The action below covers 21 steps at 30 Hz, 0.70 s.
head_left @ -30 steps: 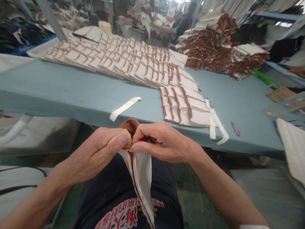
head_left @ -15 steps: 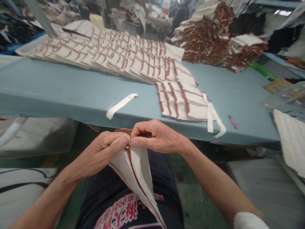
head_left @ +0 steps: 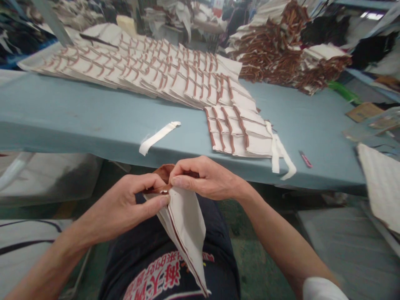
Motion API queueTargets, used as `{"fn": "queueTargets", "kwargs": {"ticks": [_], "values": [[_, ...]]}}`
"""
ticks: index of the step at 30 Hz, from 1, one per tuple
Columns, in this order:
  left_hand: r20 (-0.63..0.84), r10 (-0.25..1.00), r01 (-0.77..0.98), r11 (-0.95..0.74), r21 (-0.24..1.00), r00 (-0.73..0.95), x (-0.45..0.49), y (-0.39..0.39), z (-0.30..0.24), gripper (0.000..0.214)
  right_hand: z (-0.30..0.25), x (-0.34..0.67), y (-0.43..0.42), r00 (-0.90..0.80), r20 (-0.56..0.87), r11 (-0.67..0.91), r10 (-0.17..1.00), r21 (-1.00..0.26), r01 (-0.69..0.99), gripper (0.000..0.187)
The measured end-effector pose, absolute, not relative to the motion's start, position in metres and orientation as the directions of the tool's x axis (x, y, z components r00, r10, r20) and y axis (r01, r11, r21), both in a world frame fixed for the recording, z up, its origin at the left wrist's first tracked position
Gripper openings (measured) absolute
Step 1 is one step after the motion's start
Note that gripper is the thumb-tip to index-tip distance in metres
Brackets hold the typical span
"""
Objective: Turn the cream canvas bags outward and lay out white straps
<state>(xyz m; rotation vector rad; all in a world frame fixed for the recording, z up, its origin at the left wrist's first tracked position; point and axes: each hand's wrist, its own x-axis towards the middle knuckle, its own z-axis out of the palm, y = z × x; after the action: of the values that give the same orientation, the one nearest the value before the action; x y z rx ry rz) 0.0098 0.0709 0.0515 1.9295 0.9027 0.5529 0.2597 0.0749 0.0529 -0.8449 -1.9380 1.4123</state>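
Note:
A cream fabric piece with a brown trimmed edge (head_left: 186,227) hangs over my lap, below the table's near edge. My left hand (head_left: 131,204) pinches its top edge from the left, thumb pressed on the cloth. My right hand (head_left: 203,179) grips the brown top end from the right, fingers curled over it. Both hands meet at the fabric's upper tip. The lower part of the piece droops toward my dark shirt.
A blue-grey table (head_left: 78,121) carries long overlapping rows of similar cream-and-brown pieces (head_left: 162,75), a smaller group (head_left: 240,133) near the front, a loose white strip (head_left: 158,137) and a small red tool (head_left: 305,158). Heaps of such pieces (head_left: 281,46) rise at the back right.
My left thumb has slid a little down the fabric edge while the right hand keeps its grip; the brown end now bulges up between the hands.

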Motion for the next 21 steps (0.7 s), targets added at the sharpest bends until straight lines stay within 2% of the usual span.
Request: {"fn": "queueTargets", "kwargs": {"ticks": [5,9,13,16,18,21], "values": [[0.042,0.82,0.398,-0.322,0.859,0.572,0.009,0.068,0.041,0.022,0.041,0.255,0.07,-0.582,0.072,0.205,0.81,-0.964,0.167,0.022],[0.047,0.811,0.401,-0.338,0.852,0.584,0.006,0.067,0.033,0.029,0.03,0.246,0.065,-0.559,0.09,0.204,0.825,-0.968,0.144,0.023],[0.165,0.793,0.417,-0.47,0.778,0.586,0.002,0.066,0.028,0.031,0.024,0.238,0.063,-0.508,0.119,0.223,0.853,-0.963,0.149,0.02],[0.257,0.771,0.432,-0.561,0.706,0.582,-0.004,0.065,0.024,0.033,0.024,0.235,0.063,-0.518,0.082,0.194,0.852,-0.967,0.166,0.018],[0.251,0.786,0.414,-0.533,0.738,0.565,-0.009,0.063,0.022,0.036,0.024,0.233,0.063,-0.555,0.067,0.166,0.829,-0.978,0.13,0.016],[0.122,0.815,0.354,-0.374,0.857,0.566,-0.019,0.059,0.018,0.047,0.023,0.23,0.063,-0.591,0.082,0.136,0.802,-0.99,0.048,0.013]]}}
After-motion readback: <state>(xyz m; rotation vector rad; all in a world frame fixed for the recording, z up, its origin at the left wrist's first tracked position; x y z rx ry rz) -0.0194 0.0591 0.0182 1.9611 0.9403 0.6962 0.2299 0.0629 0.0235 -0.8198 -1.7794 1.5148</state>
